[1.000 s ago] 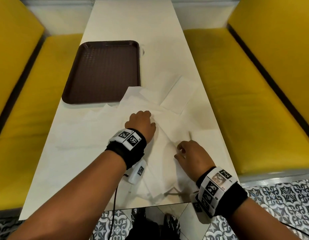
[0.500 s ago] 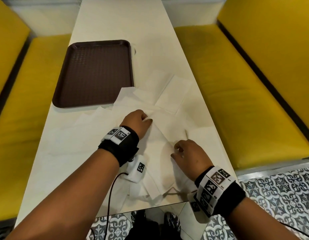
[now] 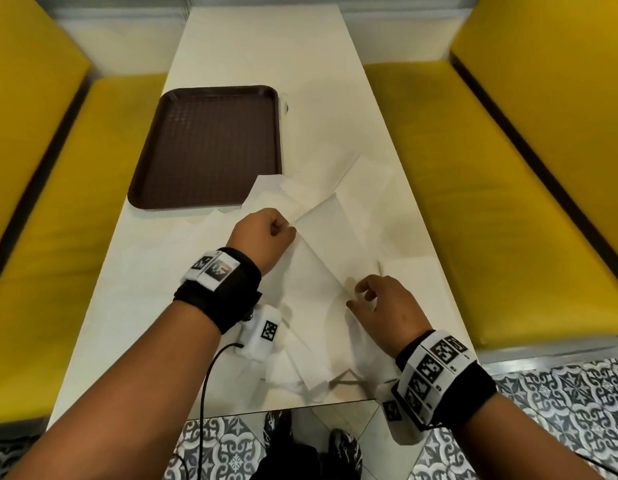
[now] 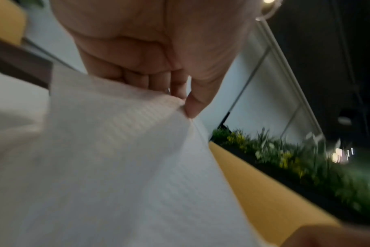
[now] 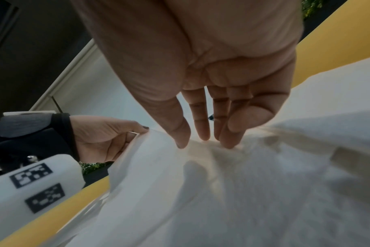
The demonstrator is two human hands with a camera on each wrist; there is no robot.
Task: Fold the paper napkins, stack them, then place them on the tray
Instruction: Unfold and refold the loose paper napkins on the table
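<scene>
Beyond the hands: tray [image 3: 203, 147] bare, nothing stacked.
Left hand [image 3: 262, 237]: pinching napkin [image 3: 321, 244] corner.
Right hand [image 3: 387, 306]: fingertips pressing the napkin, gripping nothing.

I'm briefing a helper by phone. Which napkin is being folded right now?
On the white table, just right of the brown tray, napkins lie scattered. It's the napkin whose corner the left hand pinches and lifts; the others lie flat.

Yellow benches [image 3: 501, 216] are flanking the long white table [image 3: 266, 57] either side of the fingers [image 3: 361, 287], patterned floor tiles [image 3: 560, 393] are showing nearer, and a planter [image 4: 285, 155] is running behind.
</scene>
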